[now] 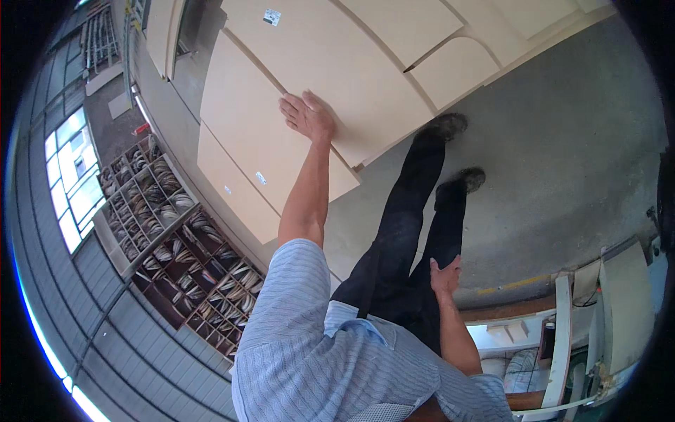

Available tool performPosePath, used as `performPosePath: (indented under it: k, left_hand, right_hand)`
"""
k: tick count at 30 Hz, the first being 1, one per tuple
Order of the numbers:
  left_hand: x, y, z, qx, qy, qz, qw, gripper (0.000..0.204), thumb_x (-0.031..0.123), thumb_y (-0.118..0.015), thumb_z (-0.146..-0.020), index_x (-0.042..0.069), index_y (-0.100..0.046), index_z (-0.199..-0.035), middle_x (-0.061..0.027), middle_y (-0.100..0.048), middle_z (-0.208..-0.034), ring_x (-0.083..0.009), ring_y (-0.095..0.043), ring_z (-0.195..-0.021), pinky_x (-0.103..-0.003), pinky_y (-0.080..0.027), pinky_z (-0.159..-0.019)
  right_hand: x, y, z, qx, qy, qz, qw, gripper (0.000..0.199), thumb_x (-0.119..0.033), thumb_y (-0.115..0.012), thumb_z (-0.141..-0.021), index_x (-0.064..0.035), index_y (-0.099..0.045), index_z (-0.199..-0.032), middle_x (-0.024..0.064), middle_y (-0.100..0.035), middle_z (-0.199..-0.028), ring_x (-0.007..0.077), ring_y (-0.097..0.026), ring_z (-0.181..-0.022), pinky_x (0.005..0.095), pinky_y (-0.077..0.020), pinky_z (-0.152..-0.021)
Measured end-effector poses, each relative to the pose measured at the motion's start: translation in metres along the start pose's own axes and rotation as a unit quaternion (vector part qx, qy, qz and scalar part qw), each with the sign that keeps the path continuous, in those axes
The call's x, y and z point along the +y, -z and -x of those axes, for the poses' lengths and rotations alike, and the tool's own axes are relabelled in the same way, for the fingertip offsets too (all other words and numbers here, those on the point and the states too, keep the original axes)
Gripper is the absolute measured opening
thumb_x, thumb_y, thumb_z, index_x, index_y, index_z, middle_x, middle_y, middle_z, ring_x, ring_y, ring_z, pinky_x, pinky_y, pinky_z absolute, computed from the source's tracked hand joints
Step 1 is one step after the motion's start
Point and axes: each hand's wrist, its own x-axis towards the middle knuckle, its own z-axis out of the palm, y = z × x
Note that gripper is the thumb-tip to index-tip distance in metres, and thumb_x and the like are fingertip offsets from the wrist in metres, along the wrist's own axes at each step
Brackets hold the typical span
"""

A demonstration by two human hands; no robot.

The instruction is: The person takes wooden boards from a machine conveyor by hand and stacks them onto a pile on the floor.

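Note:
My left hand (307,116) reaches out over flat light-brown panels. Its fingers are stretched out and lie by the raised edge of a large panel (337,77), and nothing shows in its grip. Beside that edge lies a lower panel (246,119), and farther left a narrower panel (235,183) with small white labels. My right hand (446,276) hangs low beside my dark trouser leg, thumb and fingers apart, with nothing visible in it. Some of its fingers are partly hidden.
More panels (457,70), one with a rounded corner, lie at the far right. Grey concrete floor (562,141) spreads under my shoes. A rack of cubbyholes (176,232) with coiled strips stands at left. At lower right is a bench (506,313) with boards.

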Motion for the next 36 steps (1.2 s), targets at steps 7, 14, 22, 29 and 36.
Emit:
performPosePath:
  k: [7, 14, 22, 29, 36]
  left_hand:
    - [-0.012, 0.0, -0.011, 0.017, -0.012, -0.027, 0.999, 0.064, 0.044, -0.024, -0.096, -0.001, -0.022, -0.14, -0.0196, -0.016, -0.148, -0.0322, -0.012, -0.138, -0.045, -0.01, -0.11]
    - [-0.01, 0.002, -0.009, 0.011, 0.004, -0.02, 1.0, 0.064, 0.044, -0.025, -0.095, -0.003, -0.024, -0.139, -0.0197, -0.02, -0.147, -0.0306, -0.015, -0.137, -0.041, -0.012, -0.11]
    - [-0.026, -0.02, 0.0, -0.005, -0.016, 0.008, 1.0, 0.065, 0.043, -0.028, -0.095, -0.006, -0.025, -0.138, -0.0215, -0.023, -0.145, -0.0319, -0.018, -0.136, -0.04, -0.014, -0.111]
    - [-0.113, -0.035, -0.052, 0.155, -0.384, -0.185, 0.891, 0.03, 0.01, -0.047, -0.089, -0.007, -0.053, -0.112, -0.0293, -0.05, -0.122, -0.0445, -0.043, -0.118, -0.051, -0.032, -0.103]
    - [-0.049, 0.005, -0.045, 0.018, -0.154, -0.287, 0.945, 0.061, 0.037, -0.034, -0.095, -0.002, -0.023, -0.14, -0.0208, -0.022, -0.146, -0.032, -0.019, -0.136, -0.045, -0.015, -0.11]
  right_hand:
    - [-0.015, 0.0, -0.001, 0.016, 0.005, 0.006, 1.0, 0.084, -0.047, -0.064, -0.078, -0.0014, -0.024, -0.136, 0.0316, -0.043, -0.121, 0.0439, -0.051, -0.104, 0.0481, -0.0442, -0.087]
    - [-0.022, 0.012, -0.008, 0.02, -0.016, -0.014, 1.0, 0.077, -0.045, -0.064, -0.078, -0.0029, -0.03, -0.133, 0.0285, -0.047, -0.114, 0.043, -0.05, -0.104, 0.0487, -0.0432, -0.087]
    - [-0.031, 0.024, -0.015, 0.001, -0.061, -0.004, 0.998, 0.079, -0.045, -0.064, -0.078, -0.0031, -0.027, -0.134, 0.029, -0.047, -0.114, 0.0429, -0.049, -0.106, 0.0485, -0.0422, -0.088]
    - [-0.019, 0.005, -0.018, 0.065, 0.026, -0.072, 0.995, 0.082, -0.045, -0.066, -0.076, -0.0034, -0.028, -0.135, 0.0264, -0.047, -0.116, 0.0411, -0.05, -0.105, 0.0474, -0.0422, -0.089]
    - [-0.036, 0.03, -0.009, 0.021, -0.029, -0.063, 0.997, 0.082, -0.043, -0.068, -0.074, -0.0021, -0.028, -0.133, 0.0245, -0.047, -0.113, 0.0379, -0.051, -0.101, 0.0456, -0.0434, -0.087]
